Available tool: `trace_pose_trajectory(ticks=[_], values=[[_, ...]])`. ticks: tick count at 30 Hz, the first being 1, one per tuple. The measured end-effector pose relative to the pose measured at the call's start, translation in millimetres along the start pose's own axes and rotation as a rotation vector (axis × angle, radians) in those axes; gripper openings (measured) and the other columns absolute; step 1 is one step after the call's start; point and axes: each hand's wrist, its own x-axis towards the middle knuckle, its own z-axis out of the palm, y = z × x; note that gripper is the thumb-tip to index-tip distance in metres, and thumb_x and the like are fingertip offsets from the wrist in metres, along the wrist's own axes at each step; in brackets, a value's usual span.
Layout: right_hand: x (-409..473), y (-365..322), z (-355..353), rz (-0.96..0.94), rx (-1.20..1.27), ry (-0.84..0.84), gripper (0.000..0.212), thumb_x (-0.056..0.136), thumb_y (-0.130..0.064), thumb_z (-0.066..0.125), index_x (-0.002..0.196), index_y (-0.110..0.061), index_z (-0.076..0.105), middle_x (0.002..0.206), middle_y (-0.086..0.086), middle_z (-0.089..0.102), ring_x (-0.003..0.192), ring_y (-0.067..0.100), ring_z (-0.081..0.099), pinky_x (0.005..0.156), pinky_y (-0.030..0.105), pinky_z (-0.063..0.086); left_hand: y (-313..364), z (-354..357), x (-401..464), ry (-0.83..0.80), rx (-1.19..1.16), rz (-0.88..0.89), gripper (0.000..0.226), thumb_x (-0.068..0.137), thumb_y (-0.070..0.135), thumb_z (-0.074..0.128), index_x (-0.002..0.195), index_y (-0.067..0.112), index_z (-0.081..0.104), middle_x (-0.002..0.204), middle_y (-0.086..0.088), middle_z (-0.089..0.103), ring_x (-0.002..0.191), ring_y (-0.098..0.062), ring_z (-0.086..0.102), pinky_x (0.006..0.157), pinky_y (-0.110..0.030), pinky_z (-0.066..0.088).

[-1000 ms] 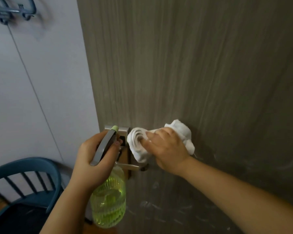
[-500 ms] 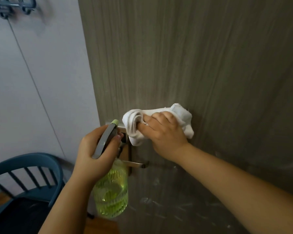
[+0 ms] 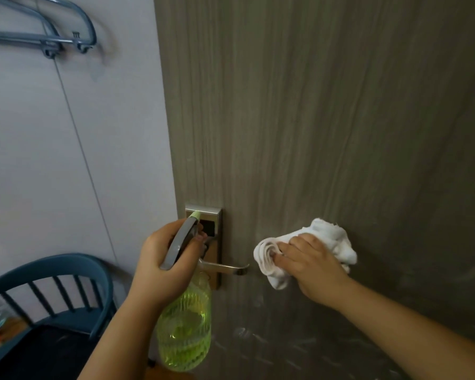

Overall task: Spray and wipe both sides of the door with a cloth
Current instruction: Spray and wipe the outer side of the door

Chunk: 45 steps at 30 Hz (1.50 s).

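Note:
A grey-brown wood-grain door fills the middle and right of the view. My right hand grips a bunched white cloth and presses it on the door face, just right of the metal lever handle. My left hand grips the grey trigger head of a spray bottle holding yellow-green liquid, in front of the silver lock plate. Wet streaks and droplets show on the lower door.
A pale wall stands left of the door edge, with grey hangers hooked high on it. A blue spindle-back chair sits at the lower left, close to my left forearm.
My right hand moved the cloth from the lock plate to the right, past the lever tip, onto the bare door face. The left hand and bottle stayed by the lock.

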Motion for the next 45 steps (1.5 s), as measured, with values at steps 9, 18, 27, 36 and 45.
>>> trace_pose_trajectory(ticks=[9, 18, 27, 36, 45], values=[[-19.7, 5.3, -30.8, 0.520, 0.306, 0.358, 0.033, 0.064, -0.012, 0.064, 0.096, -0.014, 0.064, 0.089, 0.003, 0.066, 0.080, 0.033, 0.062, 0.078, 0.044, 0.045, -16.2, 16.0, -13.7, -0.261, 0.014, -0.029, 0.018, 0.087, 0.026, 0.058, 0.079, 0.010, 0.062, 0.066, -0.011, 0.056, 0.056, -0.025, 0.054, 0.050, -0.034, 0.042], [-51.0, 17.6, -43.9, 0.973, 0.654, 0.439, 0.019, 0.084, -0.022, 0.069, 0.099, -0.013, 0.060, 0.097, 0.003, 0.067, 0.096, 0.031, 0.062, 0.089, 0.050, 0.048, -33.4, 63.3, -25.5, -0.486, -0.021, -0.186, 0.029, 0.081, 0.037, 0.062, 0.094, 0.011, 0.067, 0.078, -0.010, 0.064, 0.063, -0.021, 0.058, 0.060, -0.025, 0.042], [-88.5, 24.0, -45.7, 1.149, 0.731, 0.422, 0.019, 0.084, -0.022, 0.069, 0.100, -0.018, 0.058, 0.091, -0.005, 0.061, 0.096, 0.027, 0.062, 0.091, 0.045, 0.048, -47.1, 103.4, -36.9, -0.424, -0.027, -0.370, 0.010, 0.089, 0.019, 0.068, 0.086, 0.009, 0.071, 0.071, -0.008, 0.062, 0.058, -0.006, 0.052, 0.061, -0.029, 0.040], [-78.1, 26.6, -36.8, 0.888, 0.504, 0.528, 0.021, 0.075, -0.010, 0.075, 0.091, -0.008, 0.062, 0.091, 0.007, 0.068, 0.089, 0.034, 0.063, 0.087, 0.044, 0.048, -43.5, 115.6, -40.1, -0.422, -0.095, -0.289, 0.007, 0.090, 0.002, 0.063, 0.083, 0.003, 0.065, 0.062, 0.001, 0.057, 0.052, -0.005, 0.051, 0.050, -0.015, 0.039], [-1.4, 24.9, -36.2, 0.245, 0.095, 0.531, 0.046, 0.071, -0.011, 0.056, 0.115, -0.020, 0.065, 0.116, 0.003, 0.064, 0.108, 0.023, 0.045, 0.098, 0.039, 0.024, -30.4, 100.8, -30.7, -0.270, -0.152, -0.206, 0.019, 0.082, 0.032, 0.058, 0.090, 0.016, 0.064, 0.073, -0.008, 0.059, 0.054, -0.010, 0.053, 0.050, -0.015, 0.041]])
